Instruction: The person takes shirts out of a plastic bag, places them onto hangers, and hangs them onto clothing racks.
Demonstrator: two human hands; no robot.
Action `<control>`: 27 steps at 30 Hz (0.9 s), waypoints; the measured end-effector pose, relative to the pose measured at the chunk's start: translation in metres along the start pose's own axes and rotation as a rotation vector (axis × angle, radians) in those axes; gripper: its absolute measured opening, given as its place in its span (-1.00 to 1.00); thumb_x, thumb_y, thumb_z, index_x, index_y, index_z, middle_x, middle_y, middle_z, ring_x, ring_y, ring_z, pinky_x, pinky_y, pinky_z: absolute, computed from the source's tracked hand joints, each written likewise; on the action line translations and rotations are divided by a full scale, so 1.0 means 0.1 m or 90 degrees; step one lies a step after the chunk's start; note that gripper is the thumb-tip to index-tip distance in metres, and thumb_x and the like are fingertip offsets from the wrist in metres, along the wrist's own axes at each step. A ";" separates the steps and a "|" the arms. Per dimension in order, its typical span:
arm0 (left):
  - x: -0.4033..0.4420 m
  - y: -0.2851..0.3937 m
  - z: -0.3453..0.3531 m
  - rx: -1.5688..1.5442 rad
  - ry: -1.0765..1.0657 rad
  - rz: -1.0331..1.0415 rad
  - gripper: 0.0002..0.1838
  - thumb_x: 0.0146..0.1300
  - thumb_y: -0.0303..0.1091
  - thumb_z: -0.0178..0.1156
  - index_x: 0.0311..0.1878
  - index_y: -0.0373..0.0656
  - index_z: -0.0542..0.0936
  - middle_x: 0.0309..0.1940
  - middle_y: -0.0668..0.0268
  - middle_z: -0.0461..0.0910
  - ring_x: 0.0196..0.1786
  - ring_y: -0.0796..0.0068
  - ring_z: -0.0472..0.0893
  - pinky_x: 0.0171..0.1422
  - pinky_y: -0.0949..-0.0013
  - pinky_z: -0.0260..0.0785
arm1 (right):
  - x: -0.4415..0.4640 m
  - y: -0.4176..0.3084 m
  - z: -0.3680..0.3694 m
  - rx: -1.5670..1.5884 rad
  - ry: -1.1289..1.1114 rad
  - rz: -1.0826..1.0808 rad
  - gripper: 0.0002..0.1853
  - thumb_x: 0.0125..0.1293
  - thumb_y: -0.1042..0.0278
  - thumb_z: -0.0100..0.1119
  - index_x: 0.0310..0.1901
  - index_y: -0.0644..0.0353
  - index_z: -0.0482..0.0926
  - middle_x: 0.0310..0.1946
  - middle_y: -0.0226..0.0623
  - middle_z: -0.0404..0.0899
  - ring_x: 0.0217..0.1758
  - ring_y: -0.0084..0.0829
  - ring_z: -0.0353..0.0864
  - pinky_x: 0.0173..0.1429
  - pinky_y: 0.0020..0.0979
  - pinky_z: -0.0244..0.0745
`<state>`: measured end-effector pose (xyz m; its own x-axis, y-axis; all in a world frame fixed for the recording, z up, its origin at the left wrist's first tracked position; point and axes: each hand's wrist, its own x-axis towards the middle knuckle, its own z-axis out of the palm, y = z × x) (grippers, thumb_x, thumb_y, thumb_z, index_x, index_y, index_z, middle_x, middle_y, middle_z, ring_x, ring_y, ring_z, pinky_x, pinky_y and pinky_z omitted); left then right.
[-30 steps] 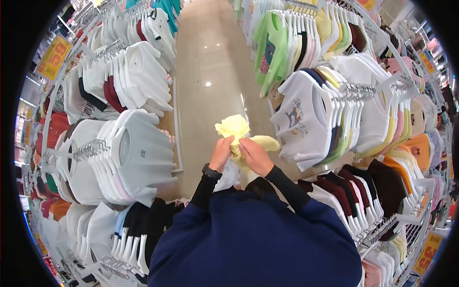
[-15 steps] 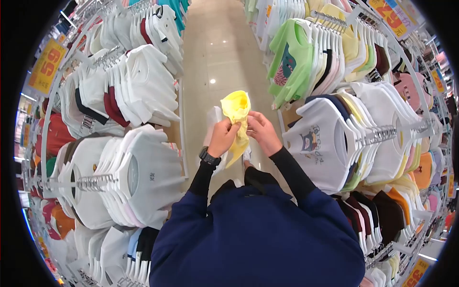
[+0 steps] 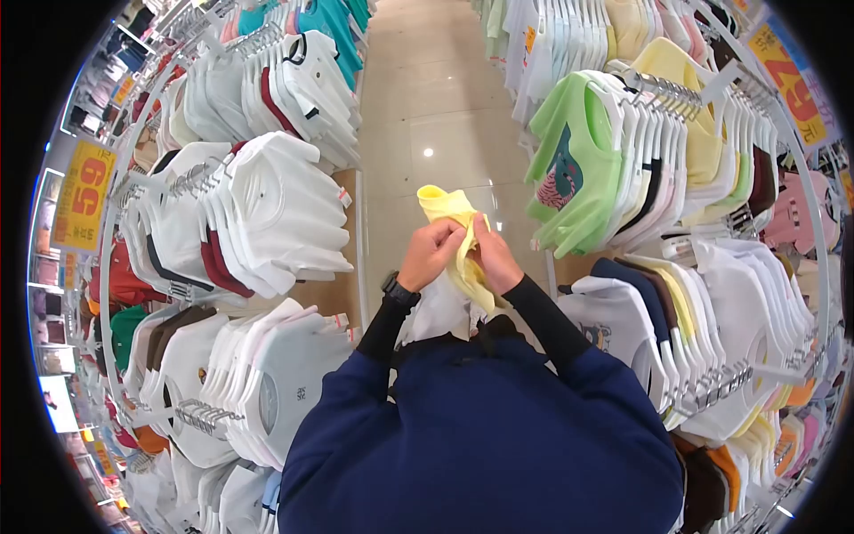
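Observation:
A bunched yellow garment (image 3: 452, 206) is held up before my body over the aisle. My left hand (image 3: 433, 254), with a dark watch on the wrist, pinches its left side. On the other side, the thumb and curled fingers of my right hand (image 3: 495, 256) grip the cloth. The loose end of the garment hangs below my right hand. Beneath both hands shows something white and crumpled (image 3: 438, 310), partly hidden; I cannot tell what it is or whether a hand holds it.
Racks of white shirts (image 3: 283, 209) line the left side, with a yellow 59 price sign (image 3: 84, 196). On the right hang a green shirt (image 3: 576, 165), more white shirts (image 3: 734, 303) and another price sign (image 3: 792, 84). A shiny tiled aisle (image 3: 427, 98) runs ahead between them.
The racks have shifted down in view. The yellow garment's upper end has folded over to the left, no longer an open roll, and my right hand has closed in on the cloth.

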<state>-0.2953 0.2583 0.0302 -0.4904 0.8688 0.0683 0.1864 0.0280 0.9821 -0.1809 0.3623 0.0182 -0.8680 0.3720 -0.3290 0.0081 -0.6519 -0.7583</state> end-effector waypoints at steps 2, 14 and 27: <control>0.23 -0.04 0.01 -0.016 0.029 0.012 -0.73 0.36 -0.26 0.17 -0.26 -0.35 0.58 -0.59 0.44 0.45 -0.50 0.74 0.30 -0.45 0.50 0.15 | 0.22 -0.02 -0.12 -0.137 0.000 -0.053 -0.46 0.56 -0.12 -0.31 0.13 0.22 0.41 -0.10 -0.30 0.47 -0.02 -0.55 0.47 0.06 -0.46 0.40; 1.88 -0.29 -0.83 -0.084 -0.019 -0.087 -0.75 0.30 -0.35 0.12 -0.24 -0.40 0.61 -0.46 0.48 0.55 -0.36 0.75 0.42 -0.28 0.53 0.30 | 1.47 -0.88 -0.66 -0.435 0.228 -0.256 -0.61 0.52 0.12 -0.13 -0.05 0.34 0.49 -0.29 -0.27 0.58 -0.20 -0.47 0.55 -0.05 -0.38 0.41; 4.15 0.07 -2.36 0.412 0.004 0.238 -0.83 0.26 -0.31 0.10 -0.24 -0.14 0.64 -0.69 0.15 0.44 -0.59 0.14 0.50 -0.45 0.22 0.28 | 2.41 -2.89 -0.42 -0.267 0.096 -0.140 -0.72 0.52 0.22 -0.04 0.01 0.27 0.47 -0.13 -0.42 0.58 -0.08 -0.67 0.56 0.03 -0.56 0.46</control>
<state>-0.6981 0.5021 0.1071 -0.3004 0.8745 0.3807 0.8049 0.0182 0.5932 -0.3712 0.6679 0.1342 -0.7902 0.5828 -0.1894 0.0584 -0.2360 -0.9700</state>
